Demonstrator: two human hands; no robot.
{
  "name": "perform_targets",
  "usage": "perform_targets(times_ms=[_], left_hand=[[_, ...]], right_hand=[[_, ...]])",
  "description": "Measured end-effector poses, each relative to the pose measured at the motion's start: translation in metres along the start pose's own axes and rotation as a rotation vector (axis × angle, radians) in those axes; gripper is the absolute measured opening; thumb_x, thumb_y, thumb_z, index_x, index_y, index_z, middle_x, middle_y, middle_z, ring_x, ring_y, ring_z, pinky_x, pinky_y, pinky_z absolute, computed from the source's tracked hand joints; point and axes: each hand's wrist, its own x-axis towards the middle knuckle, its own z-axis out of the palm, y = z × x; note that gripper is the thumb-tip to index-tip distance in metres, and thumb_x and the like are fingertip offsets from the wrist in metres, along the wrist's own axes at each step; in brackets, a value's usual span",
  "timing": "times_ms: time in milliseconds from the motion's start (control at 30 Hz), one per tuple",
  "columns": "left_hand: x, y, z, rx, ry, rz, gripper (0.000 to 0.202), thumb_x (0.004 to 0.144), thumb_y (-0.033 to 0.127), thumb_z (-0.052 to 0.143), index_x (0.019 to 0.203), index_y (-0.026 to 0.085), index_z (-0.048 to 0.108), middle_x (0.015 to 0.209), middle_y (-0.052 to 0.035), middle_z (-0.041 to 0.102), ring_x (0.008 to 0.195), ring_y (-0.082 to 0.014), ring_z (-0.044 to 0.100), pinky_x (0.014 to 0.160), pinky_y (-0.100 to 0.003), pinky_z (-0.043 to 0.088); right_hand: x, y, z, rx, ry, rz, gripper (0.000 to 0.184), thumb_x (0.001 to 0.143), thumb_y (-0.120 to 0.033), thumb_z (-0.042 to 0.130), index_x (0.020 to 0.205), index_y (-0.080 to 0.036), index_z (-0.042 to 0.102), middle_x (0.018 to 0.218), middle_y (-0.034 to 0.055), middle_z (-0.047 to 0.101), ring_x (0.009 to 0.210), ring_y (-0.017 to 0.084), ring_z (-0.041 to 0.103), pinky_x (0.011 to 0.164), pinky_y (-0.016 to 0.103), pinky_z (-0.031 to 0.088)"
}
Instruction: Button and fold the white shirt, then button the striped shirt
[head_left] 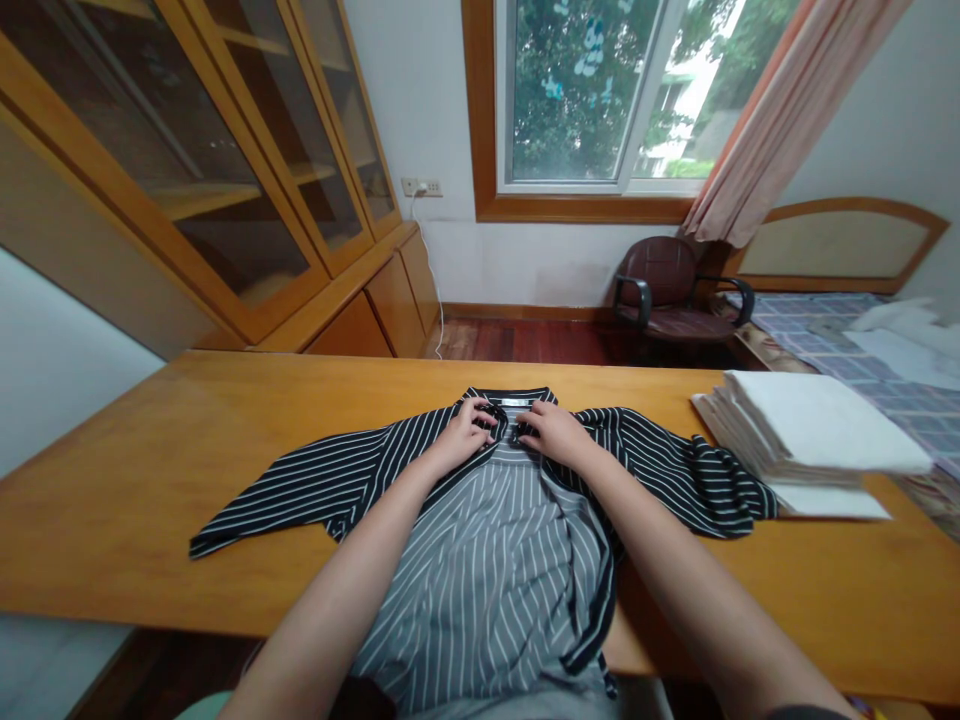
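A black-and-white striped shirt (487,560) lies spread on the wooden table (247,400), its front parted so the greyish inside shows. Its sleeves reach out to both sides, and the lower part hangs over the near table edge. My left hand (459,436) is at the left side of the collar, fingers curled around the cloth there. Opposite it, my right hand (558,434) holds the right side of the collar with bent fingers. Between the hands a pale label shows inside the neck. The fingertips are partly hidden by the dark fabric.
A stack of white folded sheets (810,425) stands on the table's right side, touching the right cuff. Beyond the table are a glass-door cabinet (247,130), a brown armchair (667,290), a bed (840,335) and a curtained window (585,90).
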Motion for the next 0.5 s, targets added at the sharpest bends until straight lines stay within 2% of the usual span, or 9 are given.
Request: perform_targets(times_ms=[100, 167, 367, 500], left_hand=[[-0.001, 0.0, 0.004, 0.172, 0.059, 0.101, 0.03, 0.076, 0.014, 0.064, 0.097, 0.02, 0.044, 0.091, 0.0011, 0.058, 0.068, -0.0092, 0.062, 0.065, -0.023, 0.051], [0.0, 0.0, 0.004, 0.295, 0.094, 0.166, 0.027, 0.075, 0.015, 0.066, 0.089, 0.021, 0.043, 0.085, 0.0034, 0.053, 0.067, -0.0095, 0.059, 0.066, -0.024, 0.05], [0.019, 0.006, 0.004, 0.477, 0.087, 0.172, 0.016, 0.081, 0.016, 0.064, 0.091, 0.02, 0.053, 0.097, -0.0002, 0.056, 0.064, -0.0108, 0.059, 0.067, -0.028, 0.051], [0.033, 0.006, 0.004, 0.633, 0.058, 0.193, 0.013, 0.083, 0.017, 0.067, 0.094, 0.02, 0.062, 0.102, -0.004, 0.062, 0.082, -0.0182, 0.065, 0.079, -0.032, 0.053]], right_hand=[[0.006, 0.003, 0.005, 0.013, 0.016, 0.045, 0.016, 0.084, -0.029, 0.075, 0.097, -0.021, 0.071, 0.096, 0.0068, 0.06, 0.094, 0.023, 0.058, 0.081, 0.031, 0.046], [0.01, 0.007, 0.009, 0.059, 0.058, 0.083, 0.013, 0.085, -0.03, 0.073, 0.093, -0.02, 0.071, 0.095, 0.0061, 0.059, 0.094, 0.022, 0.057, 0.083, 0.031, 0.046], [0.021, 0.014, 0.015, 0.222, 0.215, 0.278, 0.018, 0.087, -0.037, 0.071, 0.087, -0.019, 0.069, 0.094, 0.0049, 0.055, 0.091, 0.02, 0.057, 0.083, 0.031, 0.046], [0.026, 0.013, 0.026, 0.279, 0.262, 0.414, 0.02, 0.087, -0.04, 0.07, 0.085, -0.02, 0.067, 0.097, 0.0044, 0.055, 0.092, 0.02, 0.058, 0.083, 0.03, 0.046]])
